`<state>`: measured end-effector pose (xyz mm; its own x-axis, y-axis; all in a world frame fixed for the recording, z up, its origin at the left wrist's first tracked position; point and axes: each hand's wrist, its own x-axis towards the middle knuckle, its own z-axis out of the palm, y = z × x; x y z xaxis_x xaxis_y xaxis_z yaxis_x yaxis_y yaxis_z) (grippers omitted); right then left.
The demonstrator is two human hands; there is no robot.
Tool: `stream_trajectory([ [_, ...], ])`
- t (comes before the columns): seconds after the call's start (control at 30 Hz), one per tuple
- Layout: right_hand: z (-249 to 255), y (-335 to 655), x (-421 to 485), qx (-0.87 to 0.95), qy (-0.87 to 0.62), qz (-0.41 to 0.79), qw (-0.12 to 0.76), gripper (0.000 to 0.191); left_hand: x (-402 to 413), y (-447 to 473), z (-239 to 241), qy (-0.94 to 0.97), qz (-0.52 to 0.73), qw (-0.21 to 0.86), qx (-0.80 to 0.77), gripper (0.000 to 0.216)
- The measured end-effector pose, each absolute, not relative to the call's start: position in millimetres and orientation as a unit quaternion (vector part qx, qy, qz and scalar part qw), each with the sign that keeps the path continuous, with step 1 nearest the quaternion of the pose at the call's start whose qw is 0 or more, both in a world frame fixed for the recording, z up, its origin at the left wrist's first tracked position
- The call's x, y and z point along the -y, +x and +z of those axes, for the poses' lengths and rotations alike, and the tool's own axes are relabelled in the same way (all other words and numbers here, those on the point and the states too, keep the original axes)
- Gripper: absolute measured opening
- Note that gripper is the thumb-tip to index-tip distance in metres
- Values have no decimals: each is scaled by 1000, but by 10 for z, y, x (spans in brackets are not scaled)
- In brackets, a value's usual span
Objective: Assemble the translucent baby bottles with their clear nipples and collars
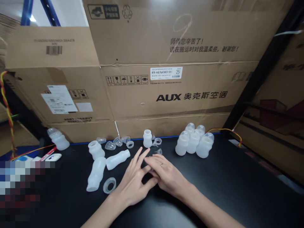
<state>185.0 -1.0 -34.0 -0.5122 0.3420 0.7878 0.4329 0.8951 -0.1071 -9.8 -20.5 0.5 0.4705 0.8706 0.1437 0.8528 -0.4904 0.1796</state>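
My left hand and my right hand meet over the middle of the table. The left thumb and one finger reach to the right hand's curled fingers, while other left fingers stretch forward. A small thing seems pinched between the hands, mostly hidden by fingers. Just beyond them stands an open white baby bottle, upright. Beside it lie a clear collar ring and a silicone nipple. Left of my left hand are a loose wide ring, two lying bottles and another open bottle.
Several clear caps and a small ring lie at the back left. Several capped bottles stand at the right, one capped bottle at the far left. A large cardboard box walls the back of the black table.
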Motion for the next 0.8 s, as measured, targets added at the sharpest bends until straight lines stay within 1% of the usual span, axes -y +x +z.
stream_trajectory([
  [0.1,-376,1861,10,866,-220,-24,448,61,214,-76,71,827,103,156,-531,50],
  [0.2,-400,1881,7,851,-238,26,467,64,198,-53,76,807,121,204,-541,52],
  [0.27,-397,1878,6,826,-269,79,489,66,165,-60,19,808,152,180,-540,48],
  [0.3,-390,1870,6,811,-282,104,502,67,141,-74,-17,814,172,144,-535,44],
  [0.37,-375,1845,3,782,-294,139,532,67,80,-125,-73,830,227,29,-509,35],
  [0.4,-371,1833,-1,768,-296,148,548,67,44,-161,-83,831,267,-33,-487,39],
  [0.43,-371,1823,-8,757,-297,158,561,67,4,-206,-77,820,304,-61,-481,44],
  [0.47,-376,1818,-18,747,-299,166,570,67,-38,-258,-58,800,335,-51,-496,45],
  [0.53,-400,1823,-47,734,-309,184,576,69,-131,-380,0,725,364,33,-584,40],
  [0.57,-414,1831,-63,730,-312,197,576,71,-180,-445,27,700,336,51,-628,43],
  [0.67,-439,1862,-100,717,-319,243,571,75,-311,-623,58,709,229,4,-667,62],
  [0.73,-427,1879,-104,717,-318,256,565,73,-362,-687,42,719,183,-6,-671,64],
  [0.8,-397,1894,-96,728,-312,246,559,69,-373,-690,28,723,169,10,-670,59],
])
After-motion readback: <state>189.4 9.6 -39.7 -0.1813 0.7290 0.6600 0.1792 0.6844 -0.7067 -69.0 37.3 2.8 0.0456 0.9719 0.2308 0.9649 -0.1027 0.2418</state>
